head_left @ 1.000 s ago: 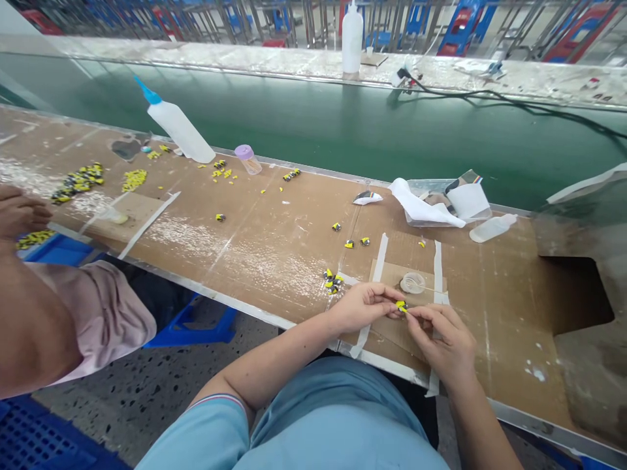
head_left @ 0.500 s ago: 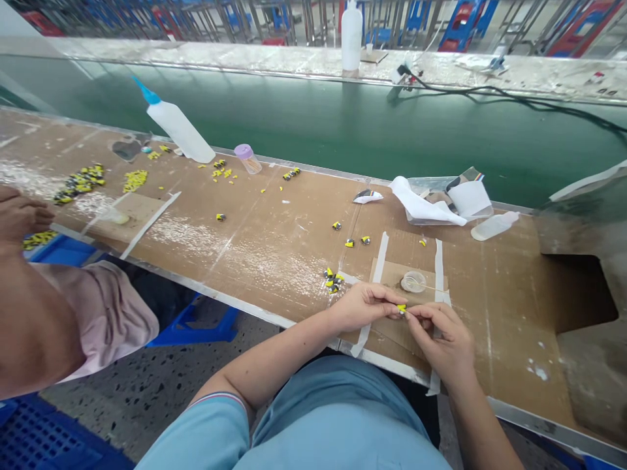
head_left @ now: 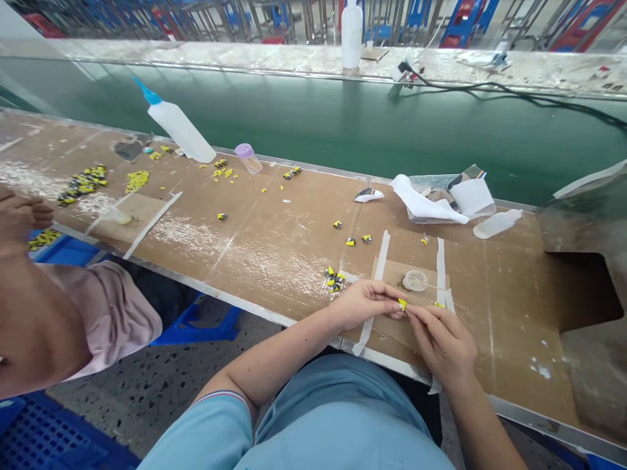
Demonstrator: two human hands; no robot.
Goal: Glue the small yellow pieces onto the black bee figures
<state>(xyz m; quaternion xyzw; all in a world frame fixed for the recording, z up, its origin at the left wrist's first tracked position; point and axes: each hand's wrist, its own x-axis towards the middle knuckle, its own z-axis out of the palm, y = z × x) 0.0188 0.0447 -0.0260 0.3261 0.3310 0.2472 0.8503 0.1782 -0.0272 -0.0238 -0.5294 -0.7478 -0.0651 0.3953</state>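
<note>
My left hand (head_left: 365, 301) and my right hand (head_left: 443, 343) meet over a taped cardboard pad (head_left: 392, 274) at the near edge of the brown bench (head_left: 274, 241). Both pinch one small yellow and black part (head_left: 402, 304) between their fingertips. Just beyond the fingers sits a small clear round dish (head_left: 415, 280) with a thin stick resting on it. A little cluster of the same yellow and black parts (head_left: 334, 279) lies left of my left hand, and a few loose ones (head_left: 350, 241) lie farther back.
A squeeze bottle with a blue tip (head_left: 179, 129), a purple-capped vial (head_left: 247, 158), crumpled white paper (head_left: 426, 205) and a small lying bottle (head_left: 497, 224) stand along the bench's far edge by the green belt (head_left: 372, 130). A co-worker's arm (head_left: 29, 307) is at left beside piles of parts (head_left: 81, 183).
My hands stay pinched on the small part and shift very slightly; the view has tilted down a little. The co-worker's hand at left barely moves.
</note>
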